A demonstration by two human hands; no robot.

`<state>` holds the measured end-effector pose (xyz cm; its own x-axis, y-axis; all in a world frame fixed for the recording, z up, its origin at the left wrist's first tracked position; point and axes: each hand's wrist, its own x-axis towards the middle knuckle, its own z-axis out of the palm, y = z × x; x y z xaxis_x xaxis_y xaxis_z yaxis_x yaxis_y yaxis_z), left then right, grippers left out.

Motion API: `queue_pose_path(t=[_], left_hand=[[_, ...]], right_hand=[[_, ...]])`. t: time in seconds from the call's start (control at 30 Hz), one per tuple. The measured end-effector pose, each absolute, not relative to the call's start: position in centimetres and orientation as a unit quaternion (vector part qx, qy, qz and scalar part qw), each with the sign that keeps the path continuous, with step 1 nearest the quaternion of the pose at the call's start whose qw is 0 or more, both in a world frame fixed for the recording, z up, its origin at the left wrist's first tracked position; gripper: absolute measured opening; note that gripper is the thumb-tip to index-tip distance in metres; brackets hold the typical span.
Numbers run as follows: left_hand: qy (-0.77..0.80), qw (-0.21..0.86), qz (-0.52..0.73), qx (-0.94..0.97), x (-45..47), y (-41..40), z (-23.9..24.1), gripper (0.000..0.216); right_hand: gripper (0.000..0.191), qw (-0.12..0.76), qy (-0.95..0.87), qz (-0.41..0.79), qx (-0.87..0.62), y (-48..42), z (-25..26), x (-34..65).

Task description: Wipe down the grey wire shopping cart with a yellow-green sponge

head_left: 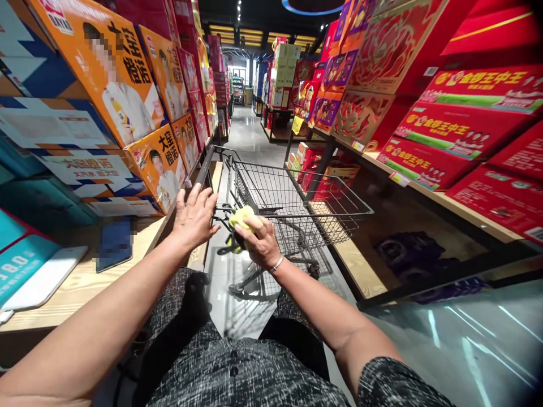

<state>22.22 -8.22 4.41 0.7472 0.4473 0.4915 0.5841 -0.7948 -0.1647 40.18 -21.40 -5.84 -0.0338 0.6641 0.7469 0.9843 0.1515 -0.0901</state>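
Observation:
A black wire shopping cart (297, 186) stands in the aisle in front of me, its basket pointing ahead and to the right. My right hand (263, 246), with a light band at the wrist, grips a crumpled yellow cloth (244, 216) against the cart's handle end. The cloth hides part of that end. To its left, my left hand (194, 213) is held out with the fingers stretched and somewhat apart, near the cart's left side. Nothing shows in it. Whether its palm touches the cart frame I cannot tell.
Orange drink cartons (97, 68) are stacked close on the left. Below them a wooden shelf (144, 243) holds a dark blue phone-like slab (115, 244) and a white flat item (46, 277). Red boxes (462, 130) fill the right shelf. The aisle floor (250, 127) runs ahead between displays.

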Motion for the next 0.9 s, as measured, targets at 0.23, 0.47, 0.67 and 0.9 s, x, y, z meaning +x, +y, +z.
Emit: queue_pose_path(t=[0.23, 0.47, 0.67, 0.9], left_hand=[[-0.226, 0.135, -0.182, -0.947, 24.5, -8.5, 3.1, 0.055], [-0.200, 0.111, -0.221, -0.948, 23.8, -6.2, 2.3, 0.051], [-0.207, 0.078, -0.237, -0.946, 24.0, -5.8, 2.3, 0.043], [-0.234, 0.065, -0.218, -0.945, 24.0, -5.6, 2.8, 0.043]], right_hand=[[0.061, 0.310, -0.668, -0.091, -0.671, -19.2, -2.2, 43.0], [0.057, 0.266, -0.528, -0.147, -0.793, -27.5, -6.1, 57.7], [0.054, 0.274, -0.314, -0.143, -0.898, -30.5, -6.9, 62.5], [0.063, 0.402, -0.490, -0.177, -0.753, -21.3, -8.2, 46.9]])
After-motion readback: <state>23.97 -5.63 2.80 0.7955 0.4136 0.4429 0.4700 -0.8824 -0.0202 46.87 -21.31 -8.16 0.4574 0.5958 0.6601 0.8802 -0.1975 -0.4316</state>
